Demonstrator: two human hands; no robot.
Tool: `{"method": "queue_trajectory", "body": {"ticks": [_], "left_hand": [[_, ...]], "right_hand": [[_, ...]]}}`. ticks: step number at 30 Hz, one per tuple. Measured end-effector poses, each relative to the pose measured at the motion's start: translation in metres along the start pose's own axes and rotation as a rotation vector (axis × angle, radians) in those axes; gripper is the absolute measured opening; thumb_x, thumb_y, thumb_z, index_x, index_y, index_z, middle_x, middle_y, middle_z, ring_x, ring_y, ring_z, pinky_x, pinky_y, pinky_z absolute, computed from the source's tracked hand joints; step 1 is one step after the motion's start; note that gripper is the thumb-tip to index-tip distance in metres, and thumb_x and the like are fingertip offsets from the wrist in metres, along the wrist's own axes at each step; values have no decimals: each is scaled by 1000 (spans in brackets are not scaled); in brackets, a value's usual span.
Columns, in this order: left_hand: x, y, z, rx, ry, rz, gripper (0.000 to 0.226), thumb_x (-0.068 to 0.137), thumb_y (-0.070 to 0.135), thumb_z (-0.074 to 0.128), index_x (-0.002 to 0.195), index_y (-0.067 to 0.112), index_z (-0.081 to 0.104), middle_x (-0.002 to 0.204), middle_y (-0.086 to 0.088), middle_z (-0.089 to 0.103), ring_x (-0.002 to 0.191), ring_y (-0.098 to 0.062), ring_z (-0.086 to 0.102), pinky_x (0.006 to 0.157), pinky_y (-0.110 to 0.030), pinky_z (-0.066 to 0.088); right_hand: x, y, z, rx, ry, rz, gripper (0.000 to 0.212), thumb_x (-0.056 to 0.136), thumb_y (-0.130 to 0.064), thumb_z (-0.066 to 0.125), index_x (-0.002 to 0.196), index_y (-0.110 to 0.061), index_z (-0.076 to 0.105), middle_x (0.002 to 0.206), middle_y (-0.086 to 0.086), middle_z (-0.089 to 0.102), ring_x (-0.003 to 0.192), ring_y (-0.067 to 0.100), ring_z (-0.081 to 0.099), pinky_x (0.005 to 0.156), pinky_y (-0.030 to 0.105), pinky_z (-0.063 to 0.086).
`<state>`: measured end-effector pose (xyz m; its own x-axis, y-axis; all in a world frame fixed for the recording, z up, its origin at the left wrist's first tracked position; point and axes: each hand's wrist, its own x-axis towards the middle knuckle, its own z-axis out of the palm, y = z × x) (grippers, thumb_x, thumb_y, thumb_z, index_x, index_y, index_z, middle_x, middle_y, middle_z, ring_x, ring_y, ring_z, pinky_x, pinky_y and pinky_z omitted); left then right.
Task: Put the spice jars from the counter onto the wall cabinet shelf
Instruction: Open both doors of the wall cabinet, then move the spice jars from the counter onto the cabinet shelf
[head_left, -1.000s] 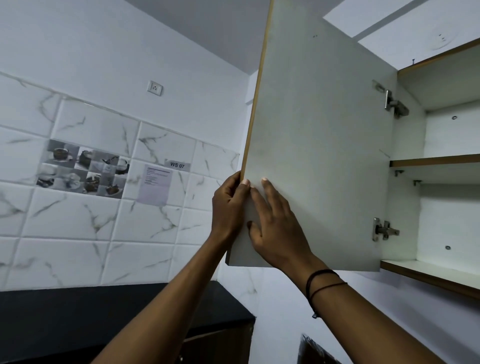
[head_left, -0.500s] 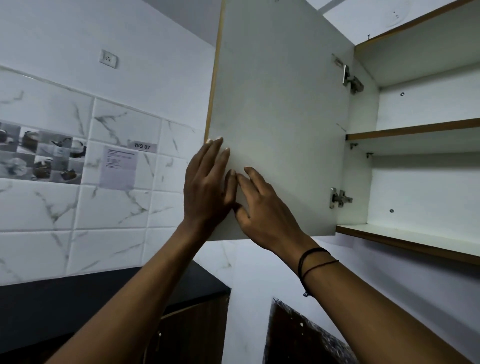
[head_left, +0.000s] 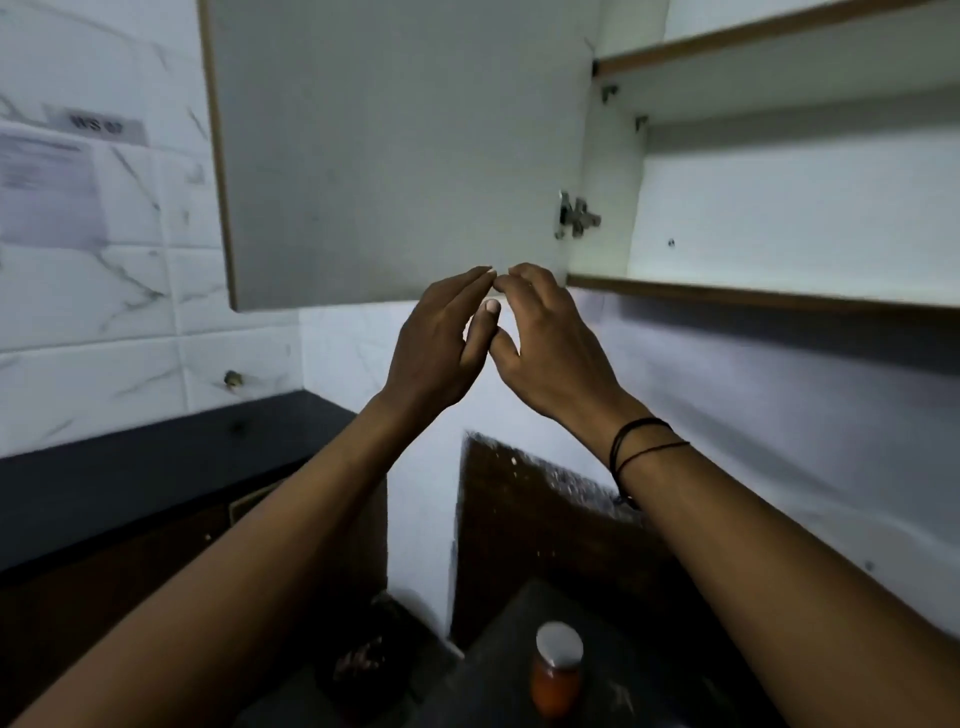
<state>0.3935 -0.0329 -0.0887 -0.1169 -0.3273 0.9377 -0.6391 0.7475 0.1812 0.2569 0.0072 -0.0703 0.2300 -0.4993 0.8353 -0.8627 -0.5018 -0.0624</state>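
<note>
The white wall cabinet door (head_left: 395, 156) stands swung open to the left. Its bare lower shelf (head_left: 753, 296) and an upper shelf (head_left: 769, 41) show at the right. My left hand (head_left: 441, 348) and my right hand (head_left: 550, 348) hang side by side just below the door's bottom edge, fingers loosely spread, holding nothing. Their fingertips nearly meet. One spice jar (head_left: 557, 670) with orange contents and a silver lid stands on the dark counter (head_left: 639, 654) far below my hands.
A second dark counter (head_left: 156, 467) runs along the marble-tiled wall (head_left: 104, 312) at the left, with wooden cabinet fronts under it. A paper notice (head_left: 49, 187) is stuck on the tiles. A dark backsplash panel (head_left: 530, 519) rises behind the jar's counter.
Both hands have come off the door and dropped below its bottom edge. The view has tilted down, bringing the jar and its counter into sight.
</note>
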Motion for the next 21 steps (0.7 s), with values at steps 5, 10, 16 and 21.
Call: {"method": "queue_trajectory", "body": {"ticks": [5, 10, 16, 21], "left_hand": [[-67, 4, 64, -95, -199, -70, 42, 103, 28, 38, 139, 13, 55, 144, -5, 56, 133, -19, 49, 106, -24, 35], [-138, 15, 114, -221, -348, -67, 29, 105, 21, 36, 121, 14, 59, 113, 1, 68, 103, -12, 57, 91, -28, 44], [-242, 13, 141, -309, -580, -155, 36, 104, 22, 36, 129, 5, 56, 125, -13, 64, 114, -24, 59, 98, -35, 46], [-369, 4, 120, -365, -827, -238, 25, 103, 16, 45, 123, 8, 57, 116, -11, 65, 104, -22, 60, 89, -38, 48]], "right_hand": [[-75, 37, 26, -18, -105, 175, 46, 91, -21, 49, 137, -15, 46, 144, 4, 42, 125, 29, 46, 92, 40, 47], [-151, 64, 47, -23, -219, 323, 44, 89, -18, 47, 134, -13, 48, 140, 5, 44, 120, 31, 47, 92, 42, 48], [-253, 66, 88, 18, -401, 468, 43, 93, -18, 47, 134, -9, 44, 135, 10, 44, 119, 31, 47, 94, 44, 47], [-364, 25, 137, 167, -685, 694, 53, 94, -19, 48, 144, -11, 34, 142, 11, 37, 127, 30, 42, 104, 43, 40]]}}
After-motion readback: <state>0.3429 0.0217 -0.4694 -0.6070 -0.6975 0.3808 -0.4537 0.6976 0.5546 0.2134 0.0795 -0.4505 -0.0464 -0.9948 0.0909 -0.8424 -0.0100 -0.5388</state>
